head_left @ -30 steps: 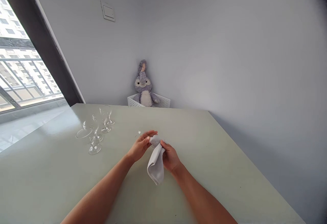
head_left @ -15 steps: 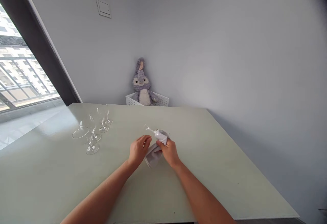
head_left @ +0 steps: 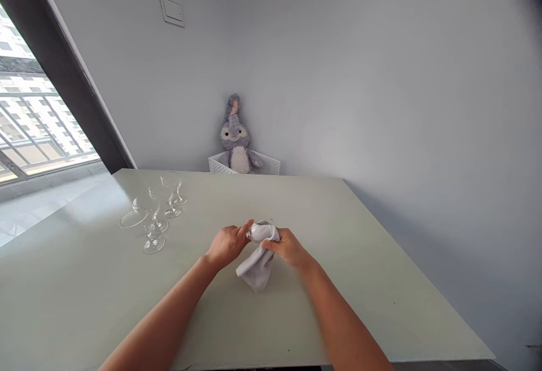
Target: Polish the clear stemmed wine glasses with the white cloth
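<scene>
Over the middle of the table, a clear stemmed glass (head_left: 256, 231) lies on its side between my hands, with a pale grey cloth (head_left: 257, 269) pushed into its bowl. My left hand (head_left: 231, 244) is closed round the stem end, and its fingers hide the foot. With thumb and fingers, my right hand (head_left: 289, 245) grips the cloth at the bowl's rim; the loose part of the cloth hangs down toward the table. Part of the bowl shows the cloth through it.
Several clear stemmed glasses stand upright in a row on the left of the pale table (head_left: 351, 280), the nearest glass (head_left: 153, 243) closest to my left arm. Past the far edge, a grey plush toy (head_left: 235, 139) sits in a white perforated basket (head_left: 271, 166) against the wall.
My left hand has closed on the glass's stem end, where it was apart from it before. The glass has turned more level, and the cloth's loose end hangs lower.
</scene>
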`<action>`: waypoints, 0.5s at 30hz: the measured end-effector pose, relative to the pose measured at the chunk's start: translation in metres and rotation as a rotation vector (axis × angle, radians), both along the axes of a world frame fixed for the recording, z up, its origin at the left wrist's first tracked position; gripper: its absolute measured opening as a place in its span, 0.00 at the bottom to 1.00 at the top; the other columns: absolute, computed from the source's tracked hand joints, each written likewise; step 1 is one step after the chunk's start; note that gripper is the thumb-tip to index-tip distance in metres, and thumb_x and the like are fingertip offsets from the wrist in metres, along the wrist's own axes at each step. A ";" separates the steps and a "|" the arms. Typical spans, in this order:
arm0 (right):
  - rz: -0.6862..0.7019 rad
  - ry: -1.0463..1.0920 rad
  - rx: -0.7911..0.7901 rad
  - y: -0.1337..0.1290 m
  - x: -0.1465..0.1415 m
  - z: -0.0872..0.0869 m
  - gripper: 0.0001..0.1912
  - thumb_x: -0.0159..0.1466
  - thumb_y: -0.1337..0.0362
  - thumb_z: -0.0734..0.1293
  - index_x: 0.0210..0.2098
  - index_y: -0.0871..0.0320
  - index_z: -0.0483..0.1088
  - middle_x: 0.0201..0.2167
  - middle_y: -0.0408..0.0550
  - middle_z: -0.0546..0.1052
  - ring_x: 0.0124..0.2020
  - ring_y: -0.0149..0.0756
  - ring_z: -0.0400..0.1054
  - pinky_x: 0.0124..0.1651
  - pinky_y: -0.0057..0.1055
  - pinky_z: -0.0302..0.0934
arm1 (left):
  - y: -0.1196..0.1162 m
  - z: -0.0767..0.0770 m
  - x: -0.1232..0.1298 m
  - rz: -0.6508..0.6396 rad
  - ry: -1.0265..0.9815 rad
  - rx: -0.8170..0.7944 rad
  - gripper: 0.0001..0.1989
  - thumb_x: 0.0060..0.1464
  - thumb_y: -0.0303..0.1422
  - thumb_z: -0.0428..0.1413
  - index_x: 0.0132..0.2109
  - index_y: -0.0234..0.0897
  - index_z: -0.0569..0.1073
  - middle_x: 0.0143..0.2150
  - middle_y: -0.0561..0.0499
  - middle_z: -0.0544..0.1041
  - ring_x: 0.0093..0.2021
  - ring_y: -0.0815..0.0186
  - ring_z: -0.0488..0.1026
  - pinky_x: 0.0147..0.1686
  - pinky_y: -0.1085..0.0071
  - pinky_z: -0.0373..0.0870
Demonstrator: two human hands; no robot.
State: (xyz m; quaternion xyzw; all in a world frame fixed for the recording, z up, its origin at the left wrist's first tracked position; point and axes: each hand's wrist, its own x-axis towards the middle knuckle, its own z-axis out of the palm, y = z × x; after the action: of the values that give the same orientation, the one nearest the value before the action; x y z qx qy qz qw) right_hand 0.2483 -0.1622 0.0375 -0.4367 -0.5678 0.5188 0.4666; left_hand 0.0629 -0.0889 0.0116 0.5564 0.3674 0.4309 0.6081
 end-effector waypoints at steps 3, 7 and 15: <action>0.065 0.083 -0.116 0.003 0.012 0.001 0.18 0.52 0.55 0.68 0.35 0.64 0.72 0.18 0.42 0.71 0.17 0.30 0.65 0.18 0.27 0.61 | -0.005 0.000 0.002 -0.021 -0.025 -0.107 0.13 0.41 0.17 0.57 0.34 0.38 0.72 0.20 0.51 0.69 0.39 0.61 0.72 0.45 0.71 0.63; -0.013 0.035 -0.089 0.004 0.010 -0.003 0.17 0.53 0.55 0.67 0.35 0.63 0.72 0.20 0.43 0.73 0.19 0.32 0.66 0.20 0.29 0.62 | -0.003 0.006 0.002 0.021 -0.041 -0.057 0.13 0.41 0.16 0.57 0.31 0.39 0.73 0.22 0.49 0.70 0.43 0.61 0.70 0.51 0.69 0.58; -0.270 -0.390 0.442 -0.001 -0.021 -0.019 0.11 0.55 0.64 0.65 0.38 0.51 0.73 0.32 0.45 0.77 0.33 0.35 0.70 0.37 0.31 0.63 | 0.002 0.014 -0.005 0.157 0.196 0.412 0.13 0.43 0.24 0.58 0.38 0.43 0.76 0.39 0.45 0.76 0.54 0.54 0.60 0.59 0.60 0.44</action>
State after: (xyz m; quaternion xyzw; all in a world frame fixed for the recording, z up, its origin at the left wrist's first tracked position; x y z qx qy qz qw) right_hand 0.2271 -0.1630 0.0180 -0.4871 -0.6825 0.2229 0.4973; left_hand 0.0575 -0.0869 0.0258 0.6776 0.3710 0.4868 0.4078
